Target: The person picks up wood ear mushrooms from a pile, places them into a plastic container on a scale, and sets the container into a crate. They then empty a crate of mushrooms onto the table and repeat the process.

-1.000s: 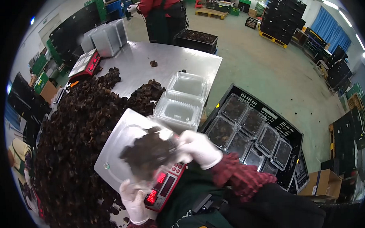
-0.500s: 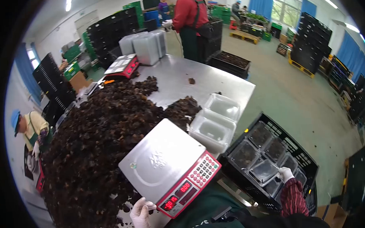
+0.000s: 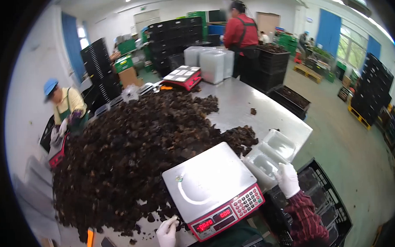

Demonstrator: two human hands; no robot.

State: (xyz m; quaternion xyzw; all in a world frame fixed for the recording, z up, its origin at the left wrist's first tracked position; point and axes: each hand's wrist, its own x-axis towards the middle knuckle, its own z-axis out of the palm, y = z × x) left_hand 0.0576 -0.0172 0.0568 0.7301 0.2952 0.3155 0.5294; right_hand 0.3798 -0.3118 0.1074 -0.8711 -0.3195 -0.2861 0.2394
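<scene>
My left hand, in a white glove, is beside the front left corner of a red and silver digital scale. Its fingers are pinched together; whatever they hold is too small to make out. The scale's plate is bare and its red digits glow. My right hand, also gloved, has its fingers bent at the rim of a clear plastic container in the stacks right of the scale. A large heap of dark brown pieces resembling wood ear mushrooms covers the table left of and behind the scale.
A black crate with filled clear boxes stands at the lower right. An orange cutter knife lies at the table's front left. Across the metal table are another scale and stacked tubs. Other people work at the left and back.
My right hand has left a box in the black crate and come up to the container stack. My left hand stays by the scale's corner. The view has shifted, and the reading has changed.
</scene>
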